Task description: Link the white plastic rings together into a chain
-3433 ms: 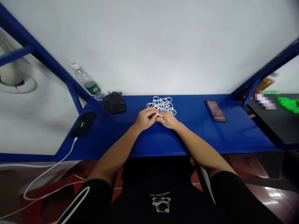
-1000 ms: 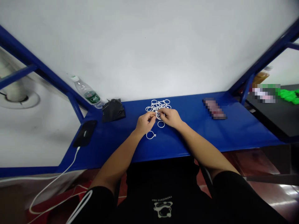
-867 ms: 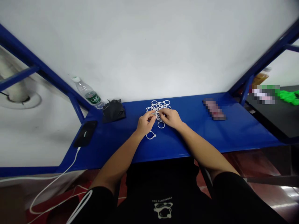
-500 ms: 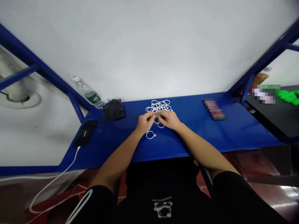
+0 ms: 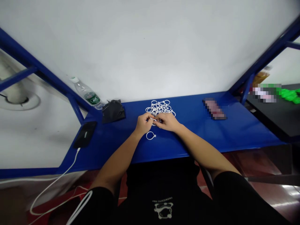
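My left hand (image 5: 143, 123) and my right hand (image 5: 169, 122) meet over the middle of the blue table, fingertips pinched together. Between them is a thin white plastic ring (image 5: 153, 119), partly covered by the fingers. Just beyond the fingers lies a loose pile of similar white rings (image 5: 160, 107), several overlapping. Parts of other rings show under my hands, mostly hidden. Closer to me, a single white ring (image 5: 147, 136) with a small forked tab on its right side lies flat on the table.
The blue table (image 5: 199, 140) meets a pale wall behind. On its left are a water bottle (image 5: 92, 98), a crumpled black bag (image 5: 113, 111) and a black power bank (image 5: 85, 134) with a white cable. A blurred-out object (image 5: 214, 108) lies to the right.
Both hands have shifted slightly toward me, and the pinched ring sits at a different angle. My right fingers now cover more of the rings beneath. The single ring stays on the table.
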A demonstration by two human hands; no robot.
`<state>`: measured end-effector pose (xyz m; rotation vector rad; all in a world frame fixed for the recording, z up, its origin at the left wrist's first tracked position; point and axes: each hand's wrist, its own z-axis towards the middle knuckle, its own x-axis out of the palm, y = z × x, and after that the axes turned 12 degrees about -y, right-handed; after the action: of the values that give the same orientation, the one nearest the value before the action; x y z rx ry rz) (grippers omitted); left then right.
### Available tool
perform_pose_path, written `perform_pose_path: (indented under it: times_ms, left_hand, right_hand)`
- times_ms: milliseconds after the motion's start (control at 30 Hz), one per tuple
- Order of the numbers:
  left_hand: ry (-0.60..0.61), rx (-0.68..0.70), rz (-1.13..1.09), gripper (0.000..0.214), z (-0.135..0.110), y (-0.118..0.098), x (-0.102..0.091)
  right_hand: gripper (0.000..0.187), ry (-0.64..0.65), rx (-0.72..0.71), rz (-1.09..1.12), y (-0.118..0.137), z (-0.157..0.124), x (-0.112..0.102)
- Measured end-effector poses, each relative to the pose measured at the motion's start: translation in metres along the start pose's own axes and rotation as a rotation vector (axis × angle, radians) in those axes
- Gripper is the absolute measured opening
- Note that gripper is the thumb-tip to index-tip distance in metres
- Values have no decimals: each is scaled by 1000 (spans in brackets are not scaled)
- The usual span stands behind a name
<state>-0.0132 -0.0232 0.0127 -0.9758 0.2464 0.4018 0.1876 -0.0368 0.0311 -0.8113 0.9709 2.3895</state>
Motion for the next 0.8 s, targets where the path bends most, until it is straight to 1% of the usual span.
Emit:
perform_pose_path:
  times_ms: [133, 233, 300, 367, 433, 533, 633, 733, 800]
  left_hand:
    - [22, 61, 1, 19, 2, -1, 0]
    - [57, 93, 3, 24, 3, -2, -1]
    - [143, 83, 11, 27, 4, -3, -3]
    - [277, 79, 44, 28, 4, -4, -5]
    - [401, 94, 109, 26, 2, -5, -5]
    - [499, 103, 204, 25, 0, -6, -5]
    - [528, 118, 225, 21, -2, -7, -4]
    - [527, 184, 213, 12, -4, -9, -3]
    - [532, 210, 221, 14, -4, -10, -2]
  right_hand:
    - [40, 40, -26, -16, -2, 3, -8]
    - [41, 8, 7, -43, -6, 6, -16]
    - [38, -25, 48, -79, -10, 7, -20]
    - [32, -34, 88, -130, -14, 8, -23]
    - [26, 2, 115, -173, -18, 9, -24]
    - [20, 104, 129, -214, -22, 10, -26]
    - [20, 210, 138, -247, -26, 10, -28]
    - [23, 282, 159, -251, -30, 9, -30]
    - [23, 315, 166, -243, -31, 9, -30]
